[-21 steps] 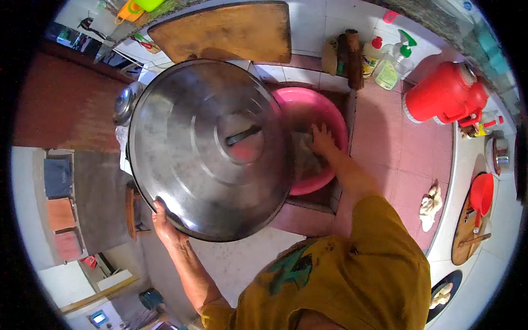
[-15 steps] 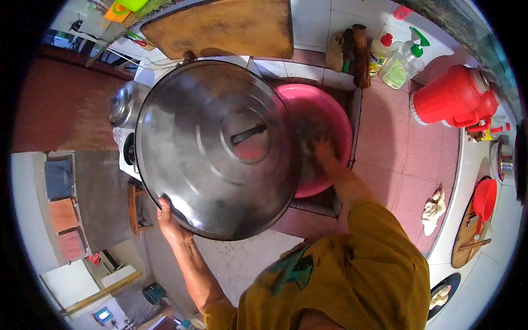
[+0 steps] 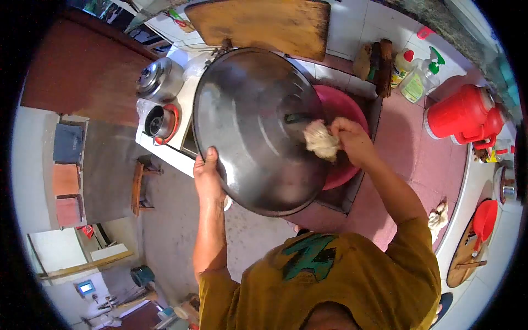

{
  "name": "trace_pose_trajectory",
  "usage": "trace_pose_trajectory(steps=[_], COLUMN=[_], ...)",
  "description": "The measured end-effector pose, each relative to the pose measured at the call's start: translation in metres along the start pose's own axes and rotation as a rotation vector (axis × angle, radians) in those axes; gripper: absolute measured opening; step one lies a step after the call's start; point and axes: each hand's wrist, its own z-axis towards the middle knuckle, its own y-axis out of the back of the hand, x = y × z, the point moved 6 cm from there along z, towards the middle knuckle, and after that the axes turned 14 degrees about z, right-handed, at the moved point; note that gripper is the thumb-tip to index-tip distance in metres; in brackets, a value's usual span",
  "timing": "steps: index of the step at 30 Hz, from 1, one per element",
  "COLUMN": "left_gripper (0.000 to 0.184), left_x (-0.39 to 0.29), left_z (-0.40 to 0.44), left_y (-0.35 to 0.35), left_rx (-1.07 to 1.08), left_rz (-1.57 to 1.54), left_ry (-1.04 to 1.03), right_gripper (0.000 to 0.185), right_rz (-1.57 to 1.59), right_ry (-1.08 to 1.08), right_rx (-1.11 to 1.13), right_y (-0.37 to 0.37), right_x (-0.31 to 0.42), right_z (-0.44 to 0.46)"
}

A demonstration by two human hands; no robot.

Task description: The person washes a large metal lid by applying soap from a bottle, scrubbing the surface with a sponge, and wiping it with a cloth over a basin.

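A big round metal pot lid (image 3: 253,137) is held tilted in front of me, its dark bar handle (image 3: 297,117) facing up. My left hand (image 3: 209,179) grips the lid's near left rim, thumb on top. Bunched in the closed fingers of my right hand (image 3: 352,142) is a pale, wadded cloth (image 3: 322,142). It is over the right part of the lid, close to the handle; whether it touches the metal I cannot tell. Behind the lid sits a pink basin (image 3: 344,104) in the sink, mostly covered from view.
A wooden board (image 3: 258,25) leans at the back wall. Soap bottles (image 3: 415,80) and red thermoses (image 3: 462,115) stand on the right side. Pots (image 3: 160,80) are at the left counter. Another pale cloth (image 3: 438,217) lies on the pink tiles (image 3: 440,170).
My right hand has come up out of the basin with the wadded cloth and is now over the lid. The lid's tilt has changed, and the view has shifted.
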Motion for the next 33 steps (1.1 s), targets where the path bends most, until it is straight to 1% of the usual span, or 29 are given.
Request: trace_pose_trajectory(steps=[1, 3, 4, 5, 6, 7, 8, 10, 11, 14, 15, 18, 22, 23, 26, 27, 28, 29, 30, 31, 33], left_gripper=[0.032, 0.026, 0.024, 0.023, 0.023, 0.027, 0.030, 0.032, 0.036, 0.040, 0.038, 0.034, 0.031, 0.032, 0.033, 0.038, 0.039, 0.040, 0.040, 0.041, 0.040], left_x=[-0.001, -0.003, 0.001, -0.009, -0.018, -0.020, -0.017, -0.030, -0.036, -0.034, -0.024, -0.039, -0.048, -0.045, -0.044, -0.048, -0.045, -0.040, -0.035, -0.031, -0.024], left_z=[0.000, 0.000, 0.005, 0.003, -0.001, 0.002, 0.008, 0.006, 0.004, 0.009, 0.015, 0.009, 0.011, 0.011, 0.007, 0.004, 0.005, 0.004, 0.004, 0.003, 0.004], left_y=[-0.002, -0.006, -0.005, -0.010, -0.013, -0.011, -0.012, -0.017, -0.019, -0.011, -0.008, -0.015, -0.017, -0.018, -0.020, -0.024, -0.022, -0.019, -0.018, -0.018, -0.013], left_rx=[0.015, 0.032, 0.062, 0.038, 0.013, 0.041, 0.076, 0.100, 0.092, 0.006, -0.031, -0.015, -0.005, 0.001, 0.013, 0.031, 0.020, 0.011, 0.007, 0.011, -0.032], left_rz=[0.005, 0.031, 0.055, 0.115, 0.174, 0.234, 0.109, 0.068, 0.114, 0.423, 0.452, 0.506, 0.524, 0.468, 0.464, 0.379, 0.385, 0.390, 0.394, 0.313, 0.262], left_ry=[0.000, -0.035, -0.100, -0.153, -0.199, -0.243, -0.257, -0.353, -0.347, -0.428, -0.523, -0.521, -0.530, -0.485, -0.412, -0.413, -0.398, -0.381, -0.362, -0.331, -0.357], right_gripper=[0.007, 0.007, 0.011, 0.014, 0.012, 0.013, 0.024, 0.036, 0.042, 0.042, 0.041, 0.043, 0.048, 0.046, 0.050, 0.050, 0.050, 0.048, 0.048, 0.048, 0.047], right_rz=[0.052, 0.058, -0.085, -0.037, 0.055, 0.105, -0.119, -0.787, -0.908, -0.939, -0.942, -0.923, -0.949, -0.906, -0.865, -0.799, -0.732, -0.866, -0.896, -0.929, -0.927], right_ry=[0.050, 0.268, 0.346, 0.366, 0.425, 0.342, 0.547, 1.005, 0.981, 0.978, 0.909, 0.929, 0.793, 0.810, 0.624, 0.559, 0.493, 0.425, 0.461, 0.496, 0.445], right_rx=[0.056, 0.236, 0.246, 0.260, 0.315, 0.375, 0.436, 0.375, 0.373, 0.395, 0.340, 0.192, 0.011, -0.031, -0.078, -0.098, -0.119, -0.093, -0.142, -0.191, -0.238], right_y=[-0.033, -0.091, -0.114, -0.138, -0.162, -0.184, -0.200, -0.221, -0.223, -0.209, -0.208, -0.204, -0.188, -0.182, -0.156, -0.140, -0.120, -0.102, -0.071, -0.034, 0.025], right_x=[0.025, 0.063, 0.073, 0.073, 0.073, 0.072, 0.077, 0.067, 0.043, 0.020, 0.019, 0.032, 0.051, 0.059, 0.074, 0.072, 0.066, 0.060, 0.044, 0.011, -0.036], right_z=[-0.001, 0.003, 0.009, 0.017, 0.018, 0.009, 0.001, -0.009, -0.001, 0.034, 0.050, 0.085, 0.142, 0.153, 0.202, 0.221, 0.240, 0.251, 0.269, 0.294, 0.301])
